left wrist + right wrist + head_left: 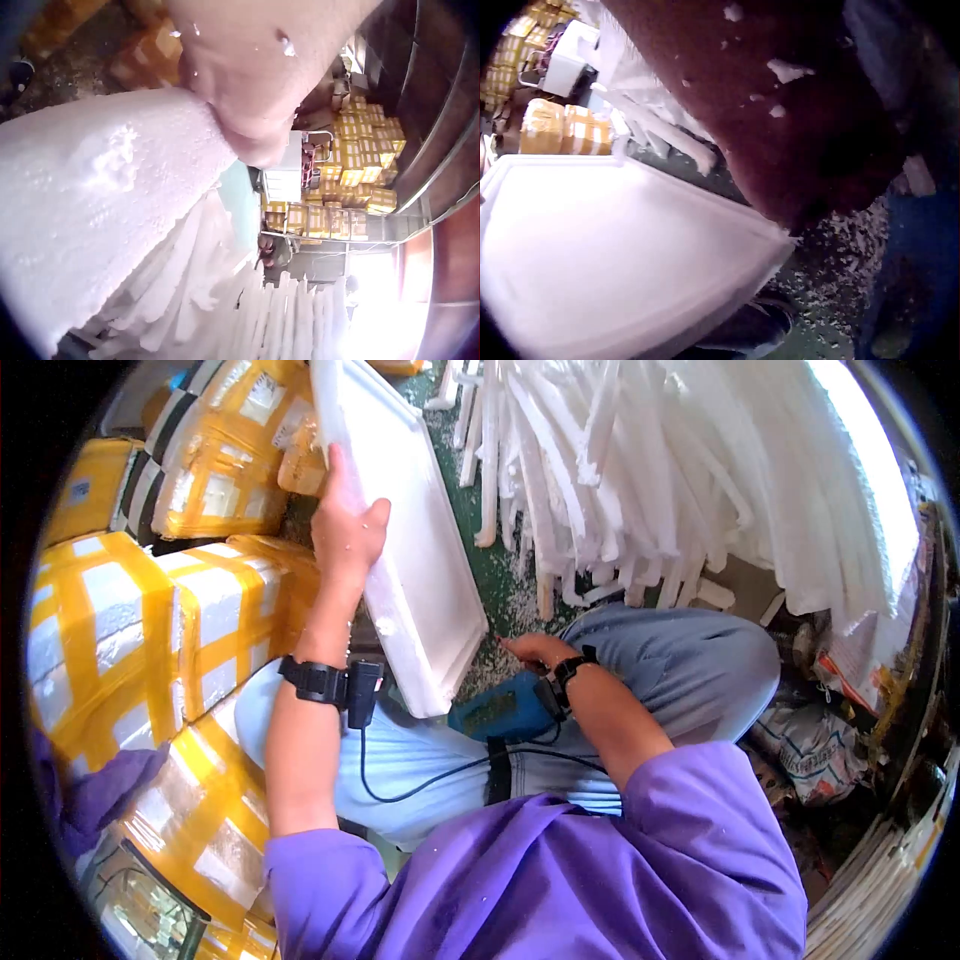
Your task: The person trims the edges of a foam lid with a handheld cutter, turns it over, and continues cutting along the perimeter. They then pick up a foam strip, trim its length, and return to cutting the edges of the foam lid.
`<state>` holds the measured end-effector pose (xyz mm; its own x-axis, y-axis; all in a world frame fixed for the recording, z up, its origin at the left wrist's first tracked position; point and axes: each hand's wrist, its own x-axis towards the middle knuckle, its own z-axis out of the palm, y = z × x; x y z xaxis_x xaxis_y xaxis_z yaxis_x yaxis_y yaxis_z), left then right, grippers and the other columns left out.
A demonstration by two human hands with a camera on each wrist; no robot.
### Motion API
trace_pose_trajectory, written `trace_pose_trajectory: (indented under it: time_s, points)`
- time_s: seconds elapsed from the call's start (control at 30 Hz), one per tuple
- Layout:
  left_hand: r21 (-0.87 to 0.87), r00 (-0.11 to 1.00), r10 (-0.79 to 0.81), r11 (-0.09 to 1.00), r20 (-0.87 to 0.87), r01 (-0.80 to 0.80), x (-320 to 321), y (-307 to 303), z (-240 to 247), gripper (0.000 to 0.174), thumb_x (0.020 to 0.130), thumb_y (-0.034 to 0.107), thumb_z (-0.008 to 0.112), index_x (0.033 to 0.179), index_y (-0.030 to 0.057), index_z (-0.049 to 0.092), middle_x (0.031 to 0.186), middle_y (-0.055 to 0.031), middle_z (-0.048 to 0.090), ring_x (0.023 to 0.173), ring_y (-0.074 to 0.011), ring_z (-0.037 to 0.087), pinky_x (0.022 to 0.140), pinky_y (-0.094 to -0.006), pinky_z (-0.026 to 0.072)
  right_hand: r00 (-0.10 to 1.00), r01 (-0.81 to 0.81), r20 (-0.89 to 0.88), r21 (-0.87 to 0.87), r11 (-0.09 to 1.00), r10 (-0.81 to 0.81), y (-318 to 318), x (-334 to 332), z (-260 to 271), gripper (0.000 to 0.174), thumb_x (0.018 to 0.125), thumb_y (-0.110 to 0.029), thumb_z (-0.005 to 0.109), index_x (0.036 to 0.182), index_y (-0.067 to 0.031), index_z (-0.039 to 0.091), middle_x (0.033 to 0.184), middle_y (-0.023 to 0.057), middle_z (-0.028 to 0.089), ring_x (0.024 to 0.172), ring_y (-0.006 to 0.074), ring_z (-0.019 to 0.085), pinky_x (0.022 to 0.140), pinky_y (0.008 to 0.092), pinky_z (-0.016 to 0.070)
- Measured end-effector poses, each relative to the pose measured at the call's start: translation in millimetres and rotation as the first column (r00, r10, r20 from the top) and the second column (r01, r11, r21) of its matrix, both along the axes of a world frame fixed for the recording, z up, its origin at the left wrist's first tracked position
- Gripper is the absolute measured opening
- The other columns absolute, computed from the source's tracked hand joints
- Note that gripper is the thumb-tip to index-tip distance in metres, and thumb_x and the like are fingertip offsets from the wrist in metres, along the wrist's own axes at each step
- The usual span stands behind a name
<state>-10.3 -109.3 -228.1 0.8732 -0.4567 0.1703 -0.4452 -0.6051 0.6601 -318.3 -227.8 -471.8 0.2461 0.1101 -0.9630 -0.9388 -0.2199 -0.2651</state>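
Observation:
In the head view my left hand [345, 540] grips the left edge of a white foam lid [420, 550], its thumb over the near side. The lid is long and shallow with a raised rim, tilted over my lap, one corner toward me. In the left wrist view the foam's rough side [112, 180] fills the left, with the hand [240, 97] at its edge. My right hand [540, 650] is beside the lid's lower right corner, fingers bent. The right wrist view shows this hand [817, 157] in shadow near the lid's corner [776, 236]; I cannot tell whether it holds anything.
Long white foam strips [570, 470] lie piled ahead and to the right. Foam boxes with yellow tape [100, 630] are stacked at the left. A blue object [510, 710] is under my right wrist. Foam crumbs [840, 262] cover the green floor. A cable [430, 790] crosses my lap.

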Motion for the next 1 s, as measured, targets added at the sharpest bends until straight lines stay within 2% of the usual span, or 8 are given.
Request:
trace_pose_trajectory:
  time_s: [0.1,0.23,0.33,0.43,0.6,0.73,0.77,1.0]
  points:
    - [-0.055,0.999,-0.037,0.998,0.007,0.037,4,6,-5,0.092,0.074,0.02,0.07,0.157,0.0065,0.032,0.144,-0.0263,0.054,0.129,-0.039,0.057,0.107,-0.0405,0.0466,0.962,-0.177,0.174,-0.192,0.965,0.21,-30,25,35,0.065,0.092,-0.06,0.063,0.072,0.0019,0.065,0.066,0.0164,0.063,0.055,0.0288,0.06,0.053,0.045,0.0472]
    - [-0.279,0.996,-0.067,0.959,-0.064,0.047,8,22,25,0.089,0.076,0.015,0.067,0.156,0.0007,0.031,0.154,-0.0227,0.046,0.141,-0.0293,0.048,0.115,-0.0354,0.0379,0.892,-0.251,0.277,-0.356,0.9,0.358,-53,75,105,0.057,0.088,-0.051,0.069,0.077,0.0049,0.068,0.069,0.018,0.067,0.062,0.0331,0.066,0.063,0.049,0.0517]
    - [-0.396,0.976,-0.133,0.917,-0.172,0.055,16,42,67,0.089,0.078,0.014,0.062,0.159,0.0015,0.027,0.161,-0.022,0.036,0.147,-0.0345,0.037,0.12,-0.0393,0.0313,0.813,0.091,0.529,-0.529,0.844,0.244,-71,94,136,0.054,0.087,-0.051,0.069,0.083,0.0027,0.069,0.072,0.018,0.068,0.067,0.035,0.067,0.067,0.0473,0.0524]
    - [-0.377,0.973,-0.108,0.926,-0.204,0.023,21,59,109,0.094,0.077,0.022,0.059,0.161,0.0058,0.022,0.158,-0.0256,0.035,0.146,-0.0387,0.036,0.121,-0.0484,0.0299,0.779,0.222,0.574,-0.628,0.746,0.251,-100,108,213,0.051,0.088,-0.047,0.069,0.104,0.0014,0.068,0.085,0.0221,0.07,0.084,0.0372,0.071,0.078,0.0475,0.0548]
    - [-0.43,0.913,0.011,0.88,-0.407,-0.203,4,77,175,0.095,0.076,0.029,0.061,0.161,0.0089,0.025,0.156,-0.0254,0.038,0.144,-0.0396,0.038,0.118,-0.0511,0.0333,0.713,0.358,0.668,-0.607,0.709,0.212,-157,92,249,0.058,0.083,-0.051,0.077,0.101,0.0029,0.065,0.087,0.021,0.069,0.083,0.036,0.069,0.077,0.0462,0.0529]
    - [-0.431,0.817,0.034,0.836,-0.576,-0.338,26,89,174,0.096,0.072,0.034,0.061,0.159,0.0104,0.028,0.141,-0.0246,0.049,0.128,-0.0377,0.053,0.104,-0.0496,0.0492,0.727,0.435,0.671,-0.615,0.658,0.147,-165,99,270,0.063,0.078,-0.052,0.083,0.103,0.0031,0.065,0.088,0.0212,0.07,0.082,0.0329,0.069,0.075,0.0428,0.0526]
    - [-0.424,0.787,0.085,0.804,-0.611,-0.416,23,84,174,0.094,0.071,0.035,0.06,0.157,0.0092,0.031,0.133,-0.0244,0.051,0.118,-0.0367,0.057,0.097,-0.0469,0.0538,0.652,0.508,0.748,-0.549,0.664,0.12,-165,100,270,0.064,0.078,-0.052,0.083,0.104,0.0032,0.066,0.086,0.0191,0.07,0.08,0.0306,0.068,0.075,0.0408,0.0526]
    - [-0.456,0.711,0.016,0.757,-0.703,-0.467,41,84,152,0.096,0.073,0.044,0.063,0.156,0.0088,0.031,0.133,-0.0209,0.048,0.125,-0.0358,0.049,0.104,-0.0496,0.0437,0.639,0.522,0.769,-0.449,0.725,0.017,-189,108,252,0.058,0.081,-0.046,0.083,0.102,0.0064,0.068,0.086,0.0144,0.07,0.079,0.0204,0.064,0.075,0.0361,0.0519]
